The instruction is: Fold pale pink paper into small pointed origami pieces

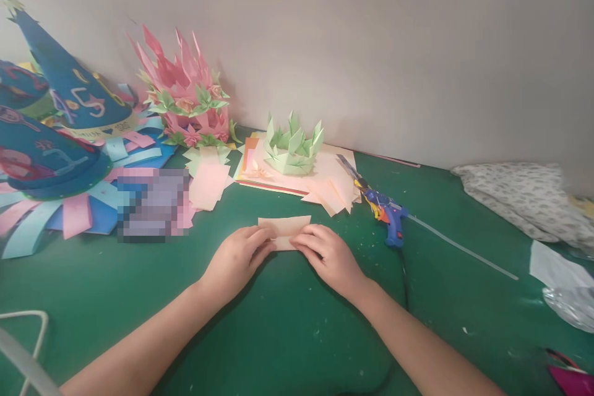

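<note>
A small peach paper rectangle (284, 227) lies on the green table (288, 322), folded along its near edge. My left hand (237, 260) presses its fingertips on the paper's near left part. Mirroring it, my right hand (330, 255) has its fingers curled on the near right part. Both hands pinch the folded edge flat against the table.
A green folded-paper crown (292, 147) sits on a stack of peach sheets (334, 189) behind the paper. A blue glue gun (387, 213) lies to the right. A pink paper crown (185, 96) and blue cone hats (69, 83) stand at the left. Patterned cloth (524, 198) lies far right.
</note>
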`<state>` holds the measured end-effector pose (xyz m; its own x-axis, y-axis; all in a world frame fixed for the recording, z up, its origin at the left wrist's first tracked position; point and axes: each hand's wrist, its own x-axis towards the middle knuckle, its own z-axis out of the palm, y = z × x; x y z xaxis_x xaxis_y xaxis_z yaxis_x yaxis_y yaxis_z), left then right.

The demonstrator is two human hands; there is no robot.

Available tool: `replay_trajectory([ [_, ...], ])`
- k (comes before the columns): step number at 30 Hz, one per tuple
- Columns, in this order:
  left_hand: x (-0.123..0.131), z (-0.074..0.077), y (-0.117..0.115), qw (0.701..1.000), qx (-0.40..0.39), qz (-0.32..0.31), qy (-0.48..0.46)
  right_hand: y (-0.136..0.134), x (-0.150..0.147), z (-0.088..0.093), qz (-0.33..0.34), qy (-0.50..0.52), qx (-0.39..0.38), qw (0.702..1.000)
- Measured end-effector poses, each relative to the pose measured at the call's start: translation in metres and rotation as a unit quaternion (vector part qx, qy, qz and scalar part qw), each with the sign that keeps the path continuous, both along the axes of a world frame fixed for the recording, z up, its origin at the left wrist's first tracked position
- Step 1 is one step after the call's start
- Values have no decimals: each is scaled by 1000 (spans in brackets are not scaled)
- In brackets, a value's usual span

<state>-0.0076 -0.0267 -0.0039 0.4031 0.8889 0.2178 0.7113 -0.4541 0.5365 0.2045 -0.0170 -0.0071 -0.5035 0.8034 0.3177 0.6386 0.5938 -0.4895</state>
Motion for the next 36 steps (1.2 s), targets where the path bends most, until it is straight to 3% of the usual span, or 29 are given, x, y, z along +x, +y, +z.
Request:
replay_trajectory([
  [14,3,-1,0,1000,19,-3,-25,0,-1,-1,-21,-24,15,999],
  [36,7,-2,5,999,30,28,22,-3,-3,9,-5,-67,33,997],
])
